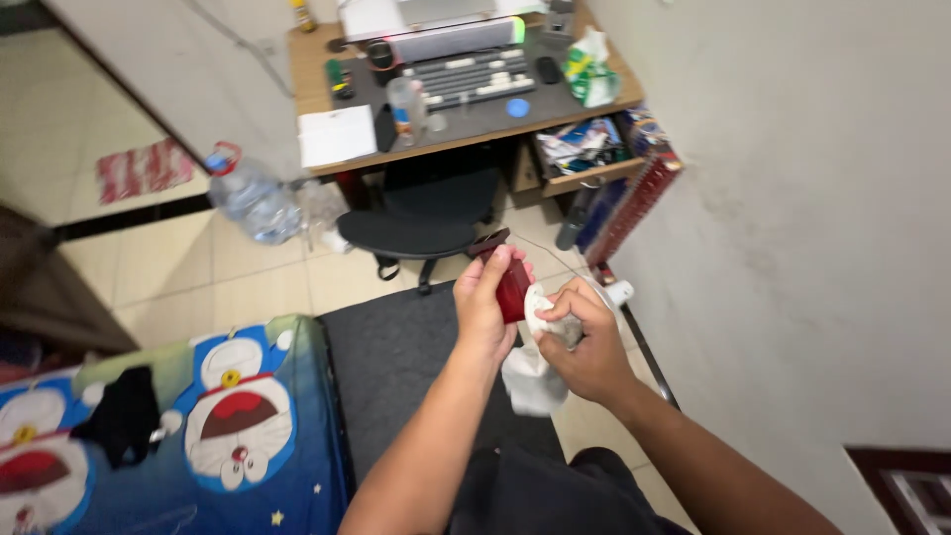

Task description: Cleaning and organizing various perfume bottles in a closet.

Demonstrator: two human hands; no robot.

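One dark red case [512, 287], small and flat, upright in my left hand [485, 307], whose fingers are closed round its lower half; its dark lid end [489, 243] stands clear above my thumb, tilted toward the chair. My right hand [586, 352] is curled shut on one white cloth [535, 372], pressing a bunched corner against the case's right face while the rest hangs below my wrist. By my judgement the wiping is under way: the cloth is on one face only, and the upper end and the side under my left fingers look as yet untouched. Both hands sit over one dark floor mat [396, 362]. Beyond it stands one black chair [421, 223], pushed up to one wooden table [315, 79] carrying one keyboard [471, 74], one clear cup [406, 109], one white paper pad [337, 136] and one crumpled green-and-white bag [591, 69]. One large water bottle [253, 198] lies on the tiled floor to the left. One bed [178, 436] with a blue cartoon sheet fills the lower left corner, one black garment [124, 416] on it.
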